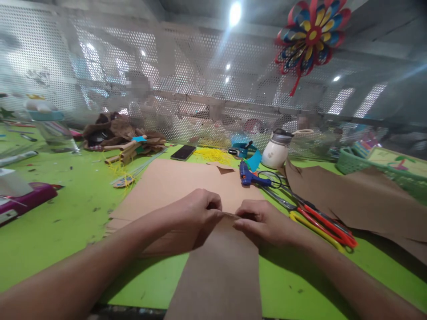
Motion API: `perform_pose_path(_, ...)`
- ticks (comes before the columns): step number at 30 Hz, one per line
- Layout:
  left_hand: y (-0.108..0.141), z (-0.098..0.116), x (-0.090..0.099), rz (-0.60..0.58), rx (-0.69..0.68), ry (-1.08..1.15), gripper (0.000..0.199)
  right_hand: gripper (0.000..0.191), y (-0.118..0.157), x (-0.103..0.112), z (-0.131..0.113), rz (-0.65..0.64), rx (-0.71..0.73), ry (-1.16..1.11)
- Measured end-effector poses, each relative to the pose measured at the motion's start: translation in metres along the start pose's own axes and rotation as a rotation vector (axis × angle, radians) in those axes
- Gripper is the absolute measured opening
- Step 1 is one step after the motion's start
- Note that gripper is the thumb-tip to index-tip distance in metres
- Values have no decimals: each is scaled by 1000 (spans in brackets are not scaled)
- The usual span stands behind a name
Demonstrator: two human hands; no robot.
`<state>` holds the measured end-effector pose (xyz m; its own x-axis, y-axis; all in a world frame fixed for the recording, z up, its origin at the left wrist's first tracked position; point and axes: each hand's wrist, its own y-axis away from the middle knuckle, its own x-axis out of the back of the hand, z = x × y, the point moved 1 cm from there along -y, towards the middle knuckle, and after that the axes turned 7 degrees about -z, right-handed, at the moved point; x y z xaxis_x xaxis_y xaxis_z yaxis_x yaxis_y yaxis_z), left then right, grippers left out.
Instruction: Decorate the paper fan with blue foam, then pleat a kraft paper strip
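Observation:
A strip of brown paper [223, 271] hangs toward me over the table's front edge. Its far edge is pinched between thumb and fingers of my left hand [203, 211] on one side and my right hand [262, 220] on the other. The two hands are a short gap apart, with the paper's edge showing between them. Beneath and beyond them lies a stack of light brown sheets [173, 182]. Just past my right hand are a blue glue gun [250, 175], scissors with red handles [330, 226] and scissors with yellow handles [313, 229].
On the green table [76, 195] are a phone [183, 152], yellow shreds [213, 154], a white jar [276, 150], and rolled brown paper [130, 149]. Large brown paper [350, 195] and a green basket [393, 173] stand right; a purple object [40, 198] lies left.

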<state>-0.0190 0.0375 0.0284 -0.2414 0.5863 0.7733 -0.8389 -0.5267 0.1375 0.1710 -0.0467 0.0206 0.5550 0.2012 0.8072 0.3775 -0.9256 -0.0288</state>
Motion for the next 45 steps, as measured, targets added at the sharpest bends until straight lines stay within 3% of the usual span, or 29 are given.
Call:
perform_pose_path(9,-3,-4,-6,81,-21,-158,13,17,-1,-4,18,72,45,104)
perform_pose_path(15,-5,-8,-9,84,-132,-247,19,18,-1,-6,20,63,57,160)
perform_pose_path(19,-5,-9,-13,128,-180,-245,11,16,-4,-9,20,97,104,256)
perform_pose_path(25,3,-1,-18,190,-269,-341,16,20,-7,-15,20,146,187,395)
perform_pose_path(34,-10,-6,-13,109,-233,-385,11,26,-11,-25,16,203,226,610)
perform_pose_path(45,-8,-6,-10,80,-243,-346,8,17,-8,-26,13,184,248,577)
